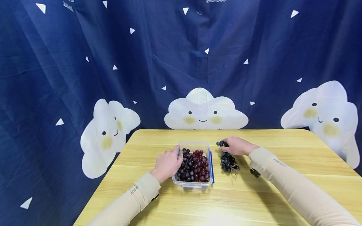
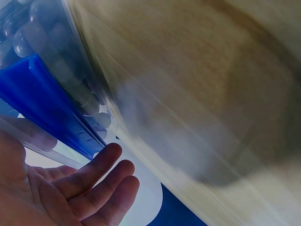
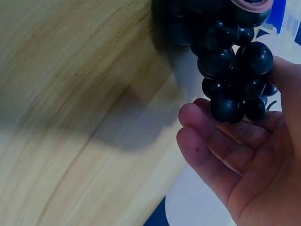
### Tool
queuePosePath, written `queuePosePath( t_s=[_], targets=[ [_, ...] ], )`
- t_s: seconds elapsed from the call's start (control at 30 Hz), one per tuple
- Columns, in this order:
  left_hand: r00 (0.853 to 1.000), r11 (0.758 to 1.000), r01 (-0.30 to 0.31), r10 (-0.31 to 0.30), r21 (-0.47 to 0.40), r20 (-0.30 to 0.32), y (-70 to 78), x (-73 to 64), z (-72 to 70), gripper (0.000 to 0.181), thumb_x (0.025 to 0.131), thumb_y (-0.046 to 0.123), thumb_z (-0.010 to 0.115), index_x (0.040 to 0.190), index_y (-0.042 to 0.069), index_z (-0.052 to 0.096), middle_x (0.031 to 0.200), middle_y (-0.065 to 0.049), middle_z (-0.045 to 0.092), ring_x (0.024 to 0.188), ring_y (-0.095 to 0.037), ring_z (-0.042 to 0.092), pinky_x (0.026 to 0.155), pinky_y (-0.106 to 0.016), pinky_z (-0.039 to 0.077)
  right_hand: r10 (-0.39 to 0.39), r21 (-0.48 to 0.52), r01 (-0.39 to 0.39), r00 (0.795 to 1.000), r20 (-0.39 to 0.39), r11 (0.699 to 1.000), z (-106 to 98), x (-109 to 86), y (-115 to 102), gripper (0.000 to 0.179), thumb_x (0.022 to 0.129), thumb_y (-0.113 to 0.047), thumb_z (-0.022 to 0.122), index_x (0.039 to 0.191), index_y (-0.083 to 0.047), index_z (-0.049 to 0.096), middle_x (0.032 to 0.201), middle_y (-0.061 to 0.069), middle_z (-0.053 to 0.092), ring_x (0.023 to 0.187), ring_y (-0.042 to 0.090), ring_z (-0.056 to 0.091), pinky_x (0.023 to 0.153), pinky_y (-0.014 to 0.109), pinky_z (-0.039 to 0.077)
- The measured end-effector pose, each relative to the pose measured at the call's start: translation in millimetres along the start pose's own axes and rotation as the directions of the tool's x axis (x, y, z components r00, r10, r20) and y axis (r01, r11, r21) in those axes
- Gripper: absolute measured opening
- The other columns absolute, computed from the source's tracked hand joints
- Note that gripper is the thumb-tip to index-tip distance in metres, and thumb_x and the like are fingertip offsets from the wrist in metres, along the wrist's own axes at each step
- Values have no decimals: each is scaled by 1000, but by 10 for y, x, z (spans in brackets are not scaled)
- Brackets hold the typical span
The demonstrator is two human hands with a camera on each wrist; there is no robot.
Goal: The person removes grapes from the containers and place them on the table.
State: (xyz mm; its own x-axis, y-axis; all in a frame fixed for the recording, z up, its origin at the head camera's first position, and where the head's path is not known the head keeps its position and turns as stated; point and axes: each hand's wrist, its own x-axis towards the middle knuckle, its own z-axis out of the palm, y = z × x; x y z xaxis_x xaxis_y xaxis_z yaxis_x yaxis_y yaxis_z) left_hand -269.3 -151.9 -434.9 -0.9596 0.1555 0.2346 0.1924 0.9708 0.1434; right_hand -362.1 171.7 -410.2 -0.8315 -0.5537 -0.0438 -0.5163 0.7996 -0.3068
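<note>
A clear plastic food container (image 1: 195, 185) with blue side clips holds dark purple grapes (image 1: 185, 171) and red grapes (image 1: 202, 164) side by side. My left hand (image 1: 168, 164) grips its left side wall at the rim. In the left wrist view, the fingers lie outside by a blue clip (image 2: 49, 106), and the thumb shows through clear plastic. To the right of the container, my right hand (image 1: 237, 146) holds the far part of a bunch of black grapes (image 1: 227, 163). Up close, its fingers (image 3: 202, 146) curl under the lower grapes, with the thumb side against them.
Everything stands on a light wooden table (image 1: 158, 138). Behind its far edge hangs a dark blue curtain (image 1: 152, 62) printed with white clouds and triangles. A thin stem (image 1: 235, 169) sticks out at the near end of the black bunch.
</note>
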Motion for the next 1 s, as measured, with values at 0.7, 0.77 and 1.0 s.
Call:
queuePosePath(
  t_s=[0.7, 0.77, 1.0],
  targets=[
    [1000, 1000, 0, 0, -4, -5, -13, -9, 9, 58, 97, 30, 54, 152, 13, 43, 76, -6, 65, 66, -20, 61, 50, -38, 47, 45, -103, -53, 996, -82, 993, 47, -123, 77, 62, 103, -46, 49, 139, 5, 55, 132, 26, 62, 120, 45, 60, 101, 60, 46],
    [1000, 1000, 0, 0, -5, -3, -12, -9, 5, 58, 97, 30, 53, 152, 13, 43, 76, -6, 65, 65, -20, 60, 50, -38, 47, 45, -114, -55, 995, -89, 992, 44, -142, 87, 60, 103, -46, 49, 137, 2, 58, 131, 24, 64, 119, 44, 61, 99, 60, 47],
    [1000, 1000, -7, 7, -22, 9, -1, 0, -19, 59, 98, 30, 54, 153, 12, 42, 73, -5, 64, 62, -19, 58, 50, -36, 46, 43, -139, -60, 992, -121, 989, 18, -257, 64, 64, 102, -50, 49, 139, 2, 55, 127, 25, 66, 112, 44, 65, 94, 60, 50]
  ],
)
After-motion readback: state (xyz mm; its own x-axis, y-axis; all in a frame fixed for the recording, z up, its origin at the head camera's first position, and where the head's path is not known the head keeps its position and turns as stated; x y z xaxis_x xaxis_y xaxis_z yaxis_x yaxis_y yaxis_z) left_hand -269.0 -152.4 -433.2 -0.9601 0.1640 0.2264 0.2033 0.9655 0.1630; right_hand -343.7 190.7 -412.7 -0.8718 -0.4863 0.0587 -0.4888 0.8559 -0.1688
